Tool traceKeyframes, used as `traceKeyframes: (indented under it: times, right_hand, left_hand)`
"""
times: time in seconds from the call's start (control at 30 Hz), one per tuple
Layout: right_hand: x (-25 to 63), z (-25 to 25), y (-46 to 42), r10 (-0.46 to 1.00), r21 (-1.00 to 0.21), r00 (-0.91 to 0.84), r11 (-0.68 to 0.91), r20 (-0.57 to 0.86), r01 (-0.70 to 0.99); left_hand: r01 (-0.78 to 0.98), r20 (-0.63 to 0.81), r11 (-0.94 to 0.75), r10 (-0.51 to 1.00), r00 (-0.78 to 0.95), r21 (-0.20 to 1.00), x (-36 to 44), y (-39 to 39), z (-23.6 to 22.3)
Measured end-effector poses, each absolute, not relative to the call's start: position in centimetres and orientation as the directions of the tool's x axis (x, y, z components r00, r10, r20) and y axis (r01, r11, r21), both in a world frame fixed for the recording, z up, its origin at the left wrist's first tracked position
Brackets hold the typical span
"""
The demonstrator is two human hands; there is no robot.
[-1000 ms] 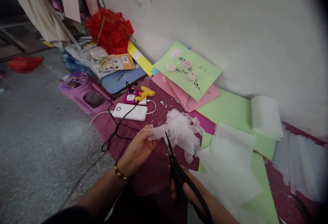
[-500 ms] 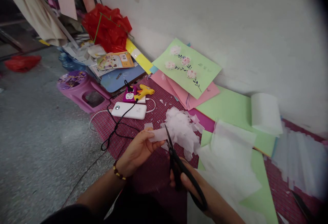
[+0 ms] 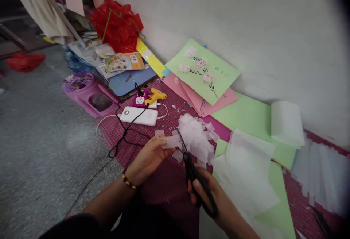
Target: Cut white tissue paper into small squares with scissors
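Note:
My left hand [image 3: 150, 155] pinches a short strip of white tissue paper [image 3: 172, 142] between thumb and fingers. In my right hand [image 3: 205, 188] is a pair of black-handled scissors [image 3: 188, 160], its blades at the strip's right end. Just beyond the blades lies a heap of cut white tissue pieces [image 3: 193, 133] on the red checked cloth [image 3: 161, 184]. To the right, larger white tissue sheets [image 3: 246, 169] rest on green paper [image 3: 284, 199].
A white power bank [image 3: 139, 116], a yellow glue gun [image 3: 155, 96] and black cables lie ahead left. Green paper with pink flowers [image 3: 202, 71] leans by the wall. A tissue roll [image 3: 287, 122] and several white strips [image 3: 319, 173] are at right; a pink stool [image 3: 93, 96] stands left.
The scissors' blades have closed further at the strip's end, and my right hand has shifted slightly. A small tissue piece now shows below the blades. The view has moved a little.

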State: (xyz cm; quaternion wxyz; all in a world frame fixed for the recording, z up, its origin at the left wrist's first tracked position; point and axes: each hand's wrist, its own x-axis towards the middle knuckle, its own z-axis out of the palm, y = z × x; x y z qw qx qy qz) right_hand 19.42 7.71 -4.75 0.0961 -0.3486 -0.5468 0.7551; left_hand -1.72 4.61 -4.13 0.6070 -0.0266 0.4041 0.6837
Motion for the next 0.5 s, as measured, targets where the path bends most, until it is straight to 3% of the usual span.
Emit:
traceKeyframes:
  times: [0.17, 0.3, 0.5]
  right_hand:
    - [20.9, -5.3, 8.0, 0.476, -0.933, -0.83, -0.332, -0.291, 0.137]
    - [21.5, -5.4, 8.1, 0.425, -0.917, -0.844, -0.358, -0.328, 0.176]
    - [21.4, -5.4, 8.2, 0.398, -0.901, -0.846, -0.387, -0.353, 0.194]
  left_hand:
    - [-0.818, -0.454, -0.012, 0.827, -0.331, 0.576, -2.8, 5.1, -4.0]
    - [-0.801, -0.414, -0.061, 0.831, -0.372, 0.596, -3.0, 6.0, -3.6]
    - [-0.779, -0.393, 0.021, 0.872, -0.293, 0.627, -2.0, 6.2, -4.2]
